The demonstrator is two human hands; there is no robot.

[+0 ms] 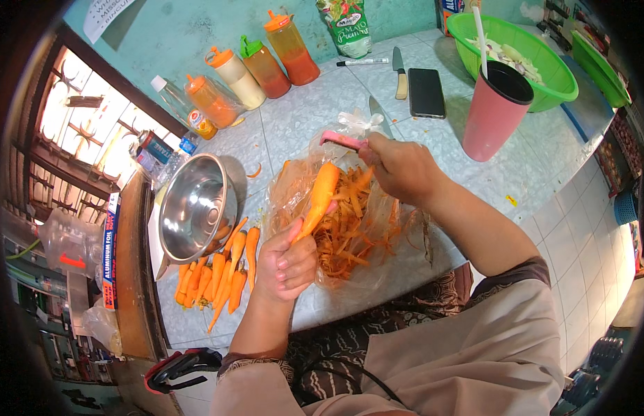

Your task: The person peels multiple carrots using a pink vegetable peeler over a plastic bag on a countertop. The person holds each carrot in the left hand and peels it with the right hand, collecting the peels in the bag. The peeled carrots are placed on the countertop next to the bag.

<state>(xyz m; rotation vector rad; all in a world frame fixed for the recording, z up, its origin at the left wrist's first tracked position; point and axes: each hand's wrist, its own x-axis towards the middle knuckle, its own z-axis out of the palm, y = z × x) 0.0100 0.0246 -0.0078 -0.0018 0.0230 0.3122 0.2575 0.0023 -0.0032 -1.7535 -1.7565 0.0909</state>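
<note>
My left hand (286, 262) grips a peeled-looking carrot (324, 190) by its narrow end, with the thick end pointing up and away from me. Above and to the right, my right hand (402, 169) is closed around a pink peeler (343, 139), which is apart from the carrot. Beneath the carrot, a heap of orange peelings (343, 244) rests on a clear plastic bag (285, 192) spread over the tiled table. Left of my left hand lie several whole carrots (218, 275) in a pile.
A steel bowl (192, 213) stands behind the carrot pile. Sauce bottles (293, 54) line the wall. Farther right are a knife (400, 75), a phone (426, 93), a pink tumbler (493, 119) and a green basket (558, 86) holding cut pale vegetables. Another blade (378, 112) lies behind the bag.
</note>
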